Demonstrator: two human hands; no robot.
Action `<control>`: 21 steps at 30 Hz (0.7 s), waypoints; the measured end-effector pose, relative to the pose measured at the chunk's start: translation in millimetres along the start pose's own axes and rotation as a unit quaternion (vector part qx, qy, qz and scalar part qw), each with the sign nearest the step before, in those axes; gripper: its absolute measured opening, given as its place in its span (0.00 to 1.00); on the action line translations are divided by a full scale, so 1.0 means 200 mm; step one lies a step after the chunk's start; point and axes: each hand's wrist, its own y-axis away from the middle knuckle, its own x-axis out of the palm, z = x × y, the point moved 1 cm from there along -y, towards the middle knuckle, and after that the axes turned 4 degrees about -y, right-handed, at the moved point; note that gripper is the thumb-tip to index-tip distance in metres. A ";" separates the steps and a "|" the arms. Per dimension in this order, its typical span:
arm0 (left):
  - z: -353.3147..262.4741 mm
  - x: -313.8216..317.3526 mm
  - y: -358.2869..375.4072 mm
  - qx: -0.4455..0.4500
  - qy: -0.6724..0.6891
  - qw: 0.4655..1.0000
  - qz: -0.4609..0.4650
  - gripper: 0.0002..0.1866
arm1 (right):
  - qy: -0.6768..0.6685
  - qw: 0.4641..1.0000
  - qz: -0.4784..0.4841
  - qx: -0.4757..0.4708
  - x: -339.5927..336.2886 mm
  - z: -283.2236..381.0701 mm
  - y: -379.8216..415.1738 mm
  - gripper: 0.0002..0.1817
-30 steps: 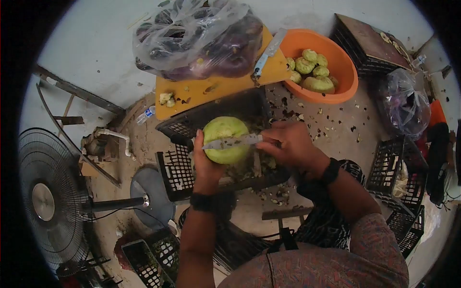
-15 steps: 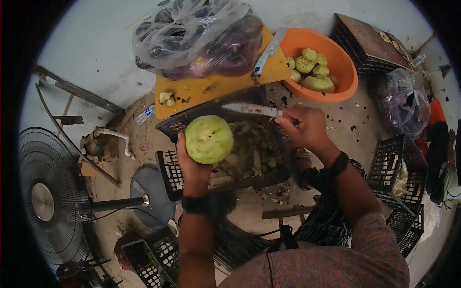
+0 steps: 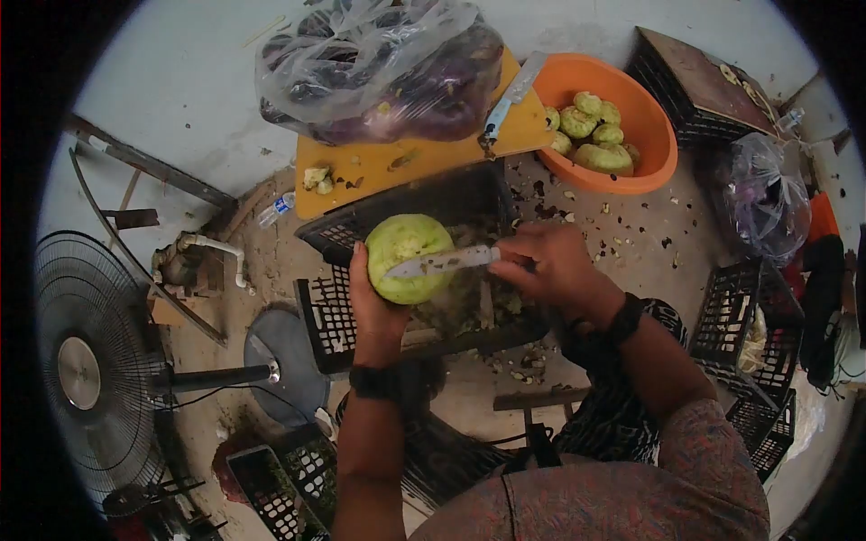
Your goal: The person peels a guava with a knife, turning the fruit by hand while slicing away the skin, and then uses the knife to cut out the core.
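Observation:
My left hand [image 3: 374, 311] is wrapped round the lower left of a round, pale green vegetable [image 3: 408, 236], held over a black crate [image 3: 338, 347] with green scraps inside. In my right hand [image 3: 552, 263] is the handle of a knife [image 3: 444, 261]. Its dirty blade lies across the lower front of the vegetable, tip to the left. Whether the edge is cutting in cannot be made out. Behind the crate stands a yellow board [image 3: 365, 185], bearing a plastic bag of purple vegetables [image 3: 424, 99] and a second knife [image 3: 516, 95].
An orange basin [image 3: 663, 149] with several green vegetables stands at the back right. A fan [image 3: 81, 370] is on the left, its round base [image 3: 287, 365] beside the crate. More black crates [image 3: 749, 334] and a plastic bag [image 3: 767, 194] are at the right. Scraps litter the floor.
My right hand has brought the knife left and down, from beside the vegetable to across its front. My left hand and the vegetable have shifted slightly right.

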 end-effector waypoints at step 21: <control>0.06 -0.02 -0.03 -0.041 0.055 0.998 0.010 0.32 | -0.056 0.982 0.054 0.171 0.26 -0.05 0.07 0.12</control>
